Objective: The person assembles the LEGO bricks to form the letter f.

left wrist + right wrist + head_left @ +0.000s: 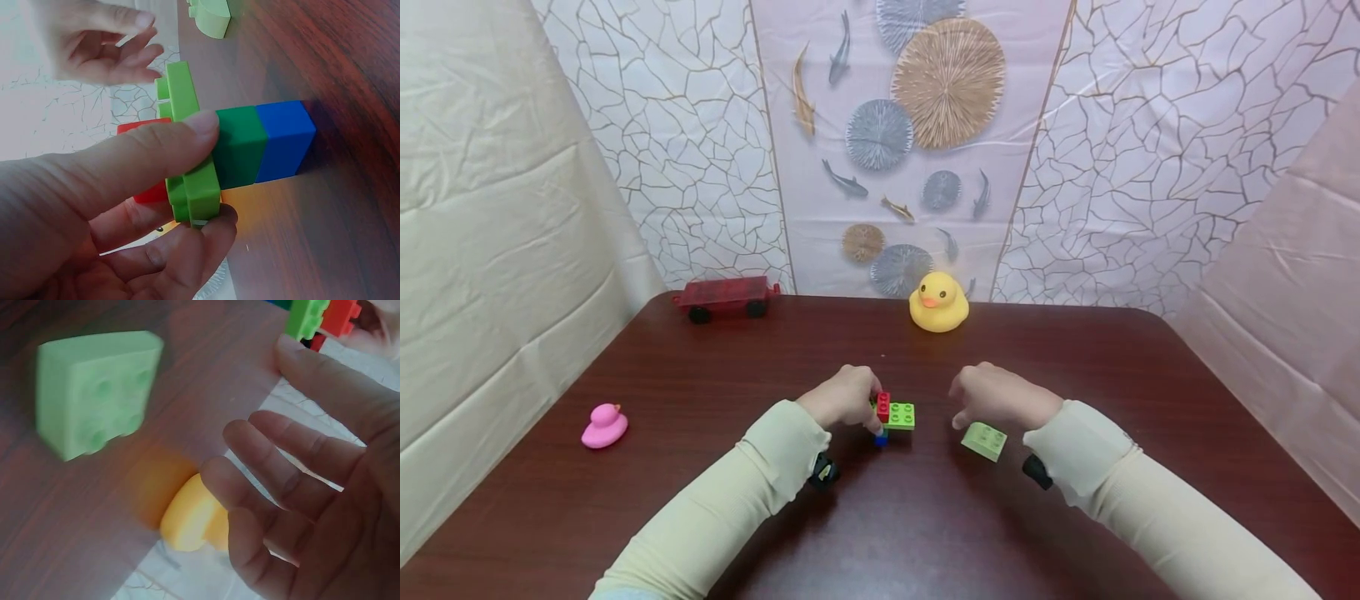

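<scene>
Sleeves in pale cream (722,500) reach in from the near edge over a dark red-brown worktop (925,542), a small black device (823,472) at each wrist. Just beyond the right one, a pale green block (983,442) with a sloping side lies on the worktop, its studs showing, just beside the right hand (1000,396). That hand's grip stands apart, the thumb well clear of the loosely bent fingers.

To its left, the left hand (847,396) has its grip clamped on a block stack (895,417). Its thumb presses on a lime-green plate (203,194) and its fingertips meet the plate's edge. A red brick (883,407) sits on top of the plate, at one end; under it come a dark green brick (239,150) and, lowest, a blue brick (284,140). Whether the blue brick touches the worktop, I cannot tell.

Off to the left is a pink toy duck (604,427). Farther back, a larger yellow duck (938,312) sits near the rear edge, and a red toy wagon (726,293) with black wheels stands by the far left corner. Behind hangs patterned cloth (700,150) showing fish, discs and crackle lines.
</scene>
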Tool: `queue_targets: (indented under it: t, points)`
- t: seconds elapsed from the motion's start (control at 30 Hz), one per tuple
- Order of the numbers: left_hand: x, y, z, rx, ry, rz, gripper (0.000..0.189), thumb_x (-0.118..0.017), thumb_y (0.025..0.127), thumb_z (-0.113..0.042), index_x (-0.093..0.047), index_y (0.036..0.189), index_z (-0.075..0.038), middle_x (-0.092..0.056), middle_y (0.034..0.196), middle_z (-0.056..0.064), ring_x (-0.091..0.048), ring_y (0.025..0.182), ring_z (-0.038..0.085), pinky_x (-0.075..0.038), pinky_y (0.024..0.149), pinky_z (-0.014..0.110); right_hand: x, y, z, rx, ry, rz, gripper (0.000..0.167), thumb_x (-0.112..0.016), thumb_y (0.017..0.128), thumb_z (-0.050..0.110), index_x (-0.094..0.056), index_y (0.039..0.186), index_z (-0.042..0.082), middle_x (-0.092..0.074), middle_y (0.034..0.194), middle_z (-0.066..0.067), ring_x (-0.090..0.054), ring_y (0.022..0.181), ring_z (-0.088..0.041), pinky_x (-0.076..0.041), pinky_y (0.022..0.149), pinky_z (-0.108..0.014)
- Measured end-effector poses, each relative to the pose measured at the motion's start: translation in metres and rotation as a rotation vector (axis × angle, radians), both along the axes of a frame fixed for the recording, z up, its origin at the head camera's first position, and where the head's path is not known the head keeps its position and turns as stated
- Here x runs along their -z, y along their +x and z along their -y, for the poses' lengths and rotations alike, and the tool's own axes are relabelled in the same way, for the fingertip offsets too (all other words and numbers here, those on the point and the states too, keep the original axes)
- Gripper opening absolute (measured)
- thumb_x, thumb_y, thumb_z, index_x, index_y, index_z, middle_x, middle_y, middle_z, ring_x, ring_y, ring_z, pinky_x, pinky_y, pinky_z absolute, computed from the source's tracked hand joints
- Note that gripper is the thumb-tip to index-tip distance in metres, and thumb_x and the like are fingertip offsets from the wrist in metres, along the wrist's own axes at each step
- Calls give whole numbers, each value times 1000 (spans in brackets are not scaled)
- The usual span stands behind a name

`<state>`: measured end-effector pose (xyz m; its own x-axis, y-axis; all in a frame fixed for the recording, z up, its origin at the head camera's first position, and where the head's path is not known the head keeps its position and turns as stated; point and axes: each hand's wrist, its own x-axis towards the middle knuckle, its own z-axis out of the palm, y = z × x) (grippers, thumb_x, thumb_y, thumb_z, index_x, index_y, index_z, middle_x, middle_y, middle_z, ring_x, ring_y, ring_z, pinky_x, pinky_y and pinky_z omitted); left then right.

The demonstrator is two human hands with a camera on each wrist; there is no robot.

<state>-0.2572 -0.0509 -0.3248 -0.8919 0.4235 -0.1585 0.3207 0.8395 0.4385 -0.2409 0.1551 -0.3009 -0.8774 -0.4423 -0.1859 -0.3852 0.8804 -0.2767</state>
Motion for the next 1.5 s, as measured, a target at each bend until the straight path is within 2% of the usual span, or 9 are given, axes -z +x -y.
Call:
queue_targets:
  t: [0.27,0.6,0.73,0.87,1.03,1.1,1.23,1.33,1.5]
  points:
    - [0,0,-1,-10,-9,-2,33,-81,59,-18,-63,83,-4,-54,70,0,-49,66,15,-42,55,24,6,2,-17,-100,-6,28,17,-60,76,-1,-69,85,10,-62,83,2,-53,71,-10,-44,63,-27]
    - [1,-1,-1,2,-15,-4,27,-80,60,-17,-63,78,-7,-55,67,-2,-47,62,13,-41,52,24,17,4,-31,-183,63,141,59,-37,61,-25,-71,90,14,-63,92,3,-46,79,-13,-35,52,-23]
    - [1,0,0,9,-5,-5,25,-80,60,-16,-63,76,-7,-55,66,-2,-47,60,12,-41,51,24,21,2,-37,-161,89,170,50,-49,65,-19,-69,95,16,-60,101,1,-46,87,-16,-37,56,-25]
    - [0,0,-1,8,-9,-3,24,-80,60,-16,-63,75,-7,-55,65,-2,-46,59,12,-41,50,24,23,2,-43,-95,95,202,31,-63,74,1,-63,102,14,-54,105,-4,-49,82,-19,-41,63,-31]
    - [0,1,-1,6,-12,-8,23,-80,60,-16,-63,73,-8,-55,63,-2,-46,58,12,-40,50,23,26,3,-43,62,32,261,24,-62,81,22,-58,100,9,-55,69,-8,-47,48,-15,-42,46,-31]
    - [-1,1,-1,5,-12,-10,24,-80,60,-16,-63,74,-8,-55,64,-2,-46,59,12,-40,51,23,27,3,-43,105,28,249,27,-62,80,28,-58,98,8,-53,60,-7,-47,47,-15,-41,45,-30]
    - [-1,2,-1,0,-9,-5,25,-80,60,-16,-63,76,-7,-55,66,-2,-47,61,13,-40,52,24,23,0,-42,56,45,177,35,-71,72,23,-60,99,5,-58,79,-6,-53,63,-18,-43,53,-30]
    - [0,1,0,0,-5,-5,24,-80,61,-17,-63,75,-8,-55,65,-2,-47,61,13,-40,52,24,23,-3,-42,-51,65,122,42,-76,63,11,-61,101,3,-57,97,-5,-51,77,-18,-43,62,-32]
    - [1,0,1,5,-2,-14,23,-80,60,-17,-63,72,-8,-55,63,-2,-46,59,13,-39,52,23,32,-2,-40,-158,77,41,31,-73,59,1,-63,88,6,-57,84,1,-47,71,-16,-41,57,-29]
